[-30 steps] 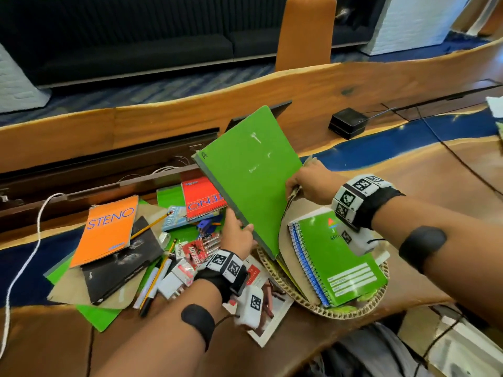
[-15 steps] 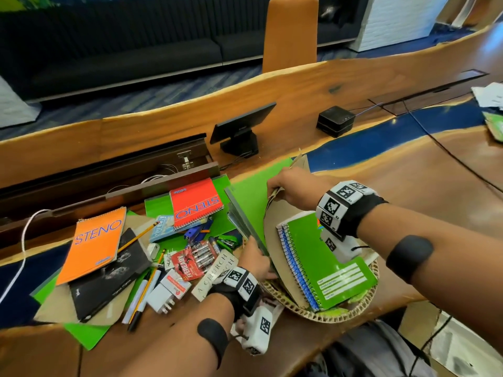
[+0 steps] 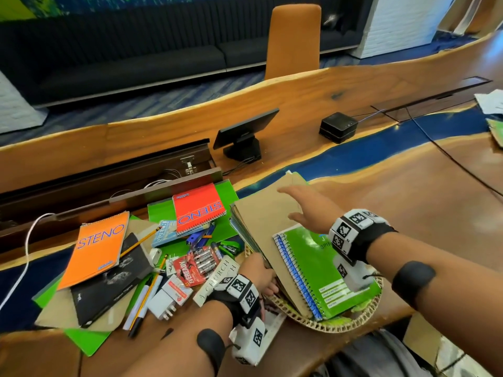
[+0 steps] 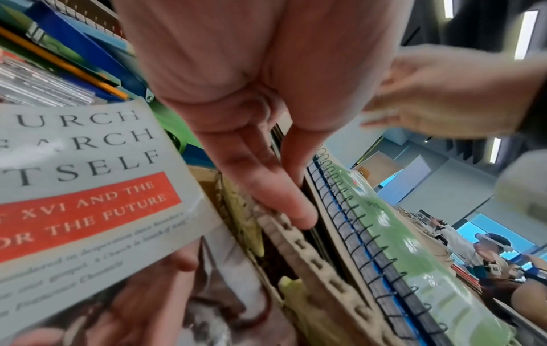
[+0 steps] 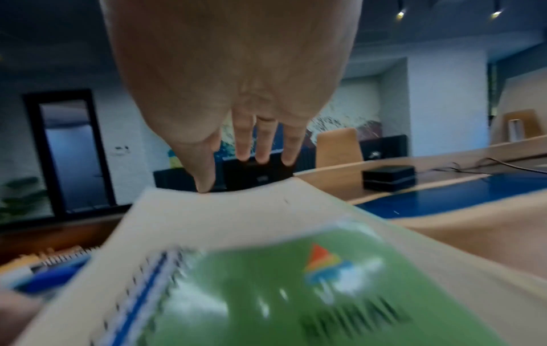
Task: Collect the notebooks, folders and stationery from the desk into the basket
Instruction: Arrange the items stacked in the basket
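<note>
A woven basket (image 3: 340, 325) at the desk's front edge holds a tan folder (image 3: 266, 221) with a green spiral notebook (image 3: 321, 270) on top. My right hand (image 3: 296, 205) hovers flat over the tan folder with straight fingers (image 5: 260, 145) and holds nothing. My left hand (image 3: 261, 270) pinches the left edge of the green folder (image 3: 236, 227), which lies under the tan one by the basket rim (image 4: 296, 236). To the left lie an orange STENO pad (image 3: 95, 251), a red STENO pad (image 3: 198, 210), a black notebook (image 3: 109, 281), pencils, a battery pack (image 3: 196, 265) and a grey book (image 4: 74, 175).
A small monitor (image 3: 242, 134) and a black box (image 3: 339, 127) stand behind the pile. An open cable trough (image 3: 109, 180) runs along the back left, with a white cable (image 3: 27, 240) trailing over the desk. Papers (image 3: 490, 102) lie far right. Bare wood lies to the right of the basket.
The green folder, held upright a second ago, has come down flat into the basket under the tan folder. My right hand has let go and straightened its fingers.
</note>
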Demonstrator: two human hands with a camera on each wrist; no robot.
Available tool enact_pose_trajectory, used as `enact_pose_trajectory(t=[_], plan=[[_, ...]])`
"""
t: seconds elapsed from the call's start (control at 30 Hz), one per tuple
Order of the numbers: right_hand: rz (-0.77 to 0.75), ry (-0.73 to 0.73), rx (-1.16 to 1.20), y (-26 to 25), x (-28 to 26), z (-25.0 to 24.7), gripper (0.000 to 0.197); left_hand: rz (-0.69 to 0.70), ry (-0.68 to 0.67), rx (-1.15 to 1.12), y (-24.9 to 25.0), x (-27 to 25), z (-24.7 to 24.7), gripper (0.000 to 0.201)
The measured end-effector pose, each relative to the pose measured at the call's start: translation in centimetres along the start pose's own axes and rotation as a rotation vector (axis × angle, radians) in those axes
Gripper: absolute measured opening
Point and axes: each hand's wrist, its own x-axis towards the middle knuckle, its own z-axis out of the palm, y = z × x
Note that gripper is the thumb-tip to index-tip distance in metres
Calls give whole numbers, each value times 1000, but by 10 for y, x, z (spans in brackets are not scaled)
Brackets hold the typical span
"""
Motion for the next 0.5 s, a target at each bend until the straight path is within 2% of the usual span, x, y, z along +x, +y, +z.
enact_pose_trajectory(t=[0.13,0.23,0.37,0.5], plan=[[210,-195,-116,36,-15,32,68,-31,27,-113,-2,-1,-1,17],[324,-273,-139,52,-25,42,76,-59,29,-212,-4,0,0,20],[351,-324,-159,54,-26,45,79,-101,4,-202,1,-4,-2,26],[366,-349,-189,52,-22,48,78,-74,-89,-17,11,-10,-5,23]])
